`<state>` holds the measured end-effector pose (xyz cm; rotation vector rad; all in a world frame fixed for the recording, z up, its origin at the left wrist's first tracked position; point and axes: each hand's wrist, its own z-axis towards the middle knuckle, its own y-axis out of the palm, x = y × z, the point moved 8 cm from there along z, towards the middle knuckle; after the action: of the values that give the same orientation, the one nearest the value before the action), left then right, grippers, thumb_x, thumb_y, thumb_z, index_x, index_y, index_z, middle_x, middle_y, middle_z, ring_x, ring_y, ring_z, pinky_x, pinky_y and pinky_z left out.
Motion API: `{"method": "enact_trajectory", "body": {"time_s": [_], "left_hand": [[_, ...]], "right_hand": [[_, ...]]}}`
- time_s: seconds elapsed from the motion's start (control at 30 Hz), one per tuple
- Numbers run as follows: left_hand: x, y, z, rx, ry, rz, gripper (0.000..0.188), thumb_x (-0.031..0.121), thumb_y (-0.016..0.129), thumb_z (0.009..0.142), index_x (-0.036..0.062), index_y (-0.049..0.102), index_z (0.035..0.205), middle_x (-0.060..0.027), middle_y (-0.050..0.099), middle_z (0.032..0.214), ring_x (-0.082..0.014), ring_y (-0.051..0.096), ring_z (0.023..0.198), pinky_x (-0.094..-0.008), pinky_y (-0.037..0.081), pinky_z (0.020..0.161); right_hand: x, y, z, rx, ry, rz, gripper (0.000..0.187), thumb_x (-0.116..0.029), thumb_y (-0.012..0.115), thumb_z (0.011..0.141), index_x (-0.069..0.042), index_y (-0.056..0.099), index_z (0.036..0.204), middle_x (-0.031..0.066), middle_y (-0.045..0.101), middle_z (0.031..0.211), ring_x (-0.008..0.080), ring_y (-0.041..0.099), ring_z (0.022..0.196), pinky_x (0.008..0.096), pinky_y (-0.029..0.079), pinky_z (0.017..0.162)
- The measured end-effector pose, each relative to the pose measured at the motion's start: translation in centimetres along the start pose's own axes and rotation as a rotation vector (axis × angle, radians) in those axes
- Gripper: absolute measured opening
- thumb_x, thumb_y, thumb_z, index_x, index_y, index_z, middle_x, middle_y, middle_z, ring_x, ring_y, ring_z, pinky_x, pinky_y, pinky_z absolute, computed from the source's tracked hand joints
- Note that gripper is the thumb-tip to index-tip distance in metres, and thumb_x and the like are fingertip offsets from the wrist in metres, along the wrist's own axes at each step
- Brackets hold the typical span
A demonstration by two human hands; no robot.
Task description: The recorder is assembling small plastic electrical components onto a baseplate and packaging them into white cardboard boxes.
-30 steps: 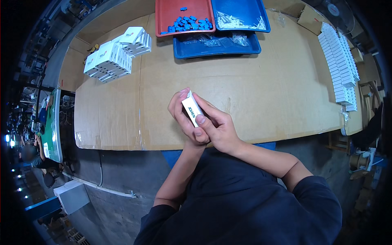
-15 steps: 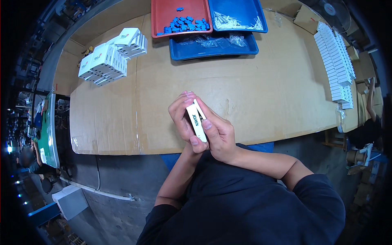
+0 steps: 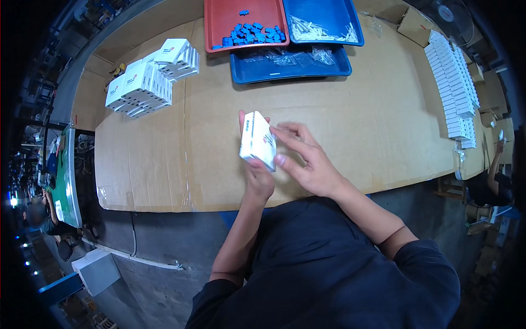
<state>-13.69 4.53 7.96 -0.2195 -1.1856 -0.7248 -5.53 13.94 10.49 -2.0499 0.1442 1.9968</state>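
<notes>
A small white box [image 3: 259,143] with dark and red print stands tilted above the cardboard-covered table, near its front edge. My left hand [image 3: 259,182] grips it from below and behind, with the thumb at its lower end. Some of that hand's fingers are hidden behind the box. To the right, my right hand [image 3: 311,165] is spread with fingers apart, its thumb and fingertips beside the box's right edge and slightly blurred. Whether the fingertips touch the box I cannot tell.
Stacked white boxes [image 3: 138,82] stand at the far left; long rows of white boxes [image 3: 452,88] line the right. At the back are a red tray [image 3: 219,16] of blue parts, a blue tray [image 3: 323,11] of white sticks, and another blue tray [image 3: 290,77] with clear plastic bags.
The box has turned from its narrow side to show a broad printed face. My right hand has loosened from it and moved right, while my left hand keeps hold.
</notes>
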Motion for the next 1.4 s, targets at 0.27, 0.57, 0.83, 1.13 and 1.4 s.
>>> {"method": "enact_trajectory", "body": {"time_s": [0.27, 0.57, 0.83, 1.13, 1.4], "left_hand": [[-1.4, 3.0, -2.3, 0.016, -0.779, -0.538, 0.075, 0.065, 0.020, 0.110, 0.0085, 0.040, 0.154, -0.0123, 0.056, 0.144, -0.0250, 0.058, 0.133, -0.0405, 0.051, 0.108], [-1.2, 3.9, -3.4, 0.029, -0.854, -0.585, 0.069, 0.062, 0.024, 0.111, 0.0099, 0.041, 0.152, -0.0112, 0.057, 0.141, -0.0237, 0.060, 0.129, -0.0380, 0.054, 0.103], [-1.4, 3.9, -3.7, -0.017, -0.877, -0.602, 0.072, 0.064, 0.025, 0.110, 0.0082, 0.039, 0.154, -0.0122, 0.053, 0.145, -0.0233, 0.055, 0.134, -0.0398, 0.049, 0.109], [-1.6, 2.6, -2.4, 0.072, -0.323, 0.035, 0.076, 0.053, 0.027, 0.114, 0.0034, 0.006, 0.168, -0.0158, 0.040, 0.160, -0.0273, 0.037, 0.149, -0.0402, 0.032, 0.122], [-3.1, 1.4, -3.4, 0.132, -0.718, -0.305, 0.072, 0.060, 0.031, 0.111, 0.0026, 0.035, 0.155, -0.0131, 0.052, 0.146, -0.0230, 0.053, 0.134, -0.0393, 0.044, 0.112]], "right_hand": [[-2.4, -0.9, 0.2, -0.008, -0.538, -0.737, 0.088, -0.049, 0.080, 0.081, -0.010, 0.050, 0.154, 0.0202, 0.046, 0.157, 0.0388, 0.044, 0.147, 0.0664, 0.029, 0.120], [-2.7, -1.0, -0.8, 0.093, -0.867, -0.617, 0.078, -0.050, 0.079, 0.085, 0.010, 0.062, 0.133, 0.0311, 0.063, 0.135, 0.0465, 0.065, 0.123, 0.0572, 0.052, 0.104], [-2.2, -1.2, -1.8, 0.126, -0.879, -0.540, 0.074, -0.045, 0.080, 0.085, 0.011, 0.063, 0.131, 0.0329, 0.062, 0.135, 0.0482, 0.065, 0.123, 0.0506, 0.055, 0.101], [1.6, -1.2, 1.0, 0.102, -0.210, 0.084, 0.057, -0.037, 0.042, 0.114, 0.008, 0.052, 0.148, 0.0194, 0.050, 0.156, 0.0304, 0.052, 0.140, 0.0367, 0.039, 0.117], [0.9, -1.0, -0.6, 0.030, -0.402, -0.424, 0.057, -0.017, 0.071, 0.090, 0.000, 0.059, 0.143, 0.0227, 0.059, 0.147, 0.0367, 0.063, 0.129, 0.0414, 0.054, 0.106]]}}
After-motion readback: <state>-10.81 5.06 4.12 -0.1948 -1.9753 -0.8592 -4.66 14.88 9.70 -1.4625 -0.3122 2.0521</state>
